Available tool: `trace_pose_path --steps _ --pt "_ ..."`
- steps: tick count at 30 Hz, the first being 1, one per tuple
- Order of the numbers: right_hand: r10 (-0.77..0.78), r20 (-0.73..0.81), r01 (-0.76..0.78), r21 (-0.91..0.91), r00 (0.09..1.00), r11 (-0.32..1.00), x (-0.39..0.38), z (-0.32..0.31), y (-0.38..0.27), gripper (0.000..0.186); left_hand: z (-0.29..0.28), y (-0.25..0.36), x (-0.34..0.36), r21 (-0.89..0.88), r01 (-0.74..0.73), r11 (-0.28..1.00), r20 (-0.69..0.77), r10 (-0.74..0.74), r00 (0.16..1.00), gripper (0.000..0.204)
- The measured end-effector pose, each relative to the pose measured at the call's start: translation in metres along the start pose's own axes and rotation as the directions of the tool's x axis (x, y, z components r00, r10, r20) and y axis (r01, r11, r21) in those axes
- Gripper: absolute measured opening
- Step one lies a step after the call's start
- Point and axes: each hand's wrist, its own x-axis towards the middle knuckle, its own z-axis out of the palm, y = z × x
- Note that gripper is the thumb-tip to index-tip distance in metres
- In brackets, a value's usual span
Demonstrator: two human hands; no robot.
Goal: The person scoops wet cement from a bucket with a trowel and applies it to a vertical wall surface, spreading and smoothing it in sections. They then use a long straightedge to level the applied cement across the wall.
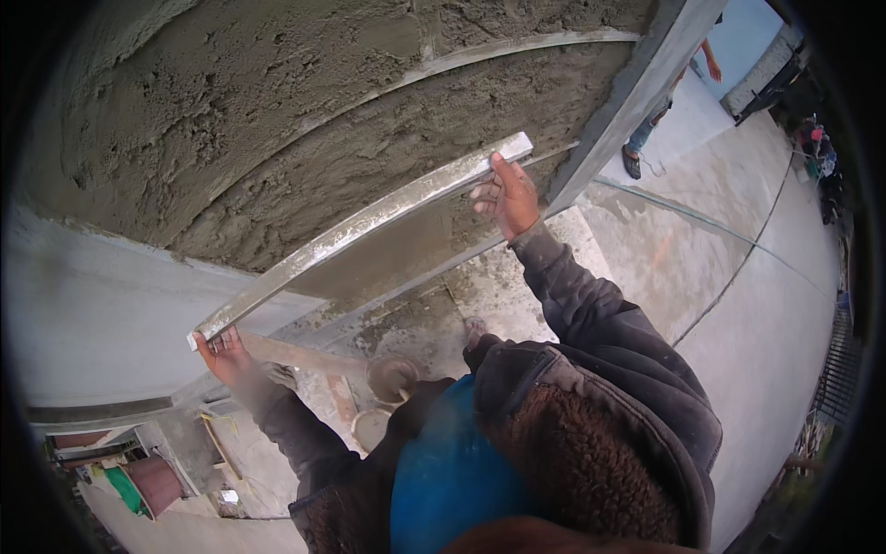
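Observation:
Both my hands hold a long metal screed bar (365, 226), smeared with pale mortar, slantwise in front of a wall. My left hand (229, 357) grips its lower left end, fingers curled under the edge. Near the upper right end, my right hand (510, 196) closes on it with the thumb on top. Rough wet mortar (268, 92) covers the wall above and behind the bar, and a thin pale strip (480, 57) runs across it. Whether the bar touches the mortar, I cannot tell.
Below stand a round bucket (392, 374) and a second container (371, 427) of greyish material. A board (300, 353) lies near them. At upper right another person's leg (639, 138) shows on the concrete floor (738, 305), where a hose (688, 220) runs.

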Motion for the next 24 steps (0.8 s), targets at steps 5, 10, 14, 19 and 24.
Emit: trace_pose_path --steps 5,10,14,19,24 --pt "-0.051 0.075 0.050 0.015 0.996 0.999 0.036 0.037 -0.026 0.052 0.031 0.008 0.038 -0.033 -0.025 0.999 0.054 0.026 0.998 0.069" --pt "-0.124 0.067 0.126 -0.019 0.990 0.992 0.071 0.054 -0.032 0.047 0.081 0.007 0.075 -0.062 -0.024 0.998 0.067 0.028 0.997 0.059" --pt "-0.118 0.032 0.119 -0.037 0.992 0.992 0.087 0.070 -0.031 0.050 0.092 0.011 0.104 -0.080 -0.026 0.996 0.187 0.041 0.982 0.062" --pt "-0.151 0.014 0.151 0.003 0.988 0.989 0.088 0.086 -0.016 0.059 0.100 0.019 0.104 -0.048 -0.078 0.996 0.158 0.084 0.984 0.067" --pt "-0.173 0.029 0.172 0.026 0.984 0.985 0.083 0.106 -0.002 0.062 0.079 0.032 0.125 -0.028 -0.115 0.993 0.178 0.118 0.977 0.070"
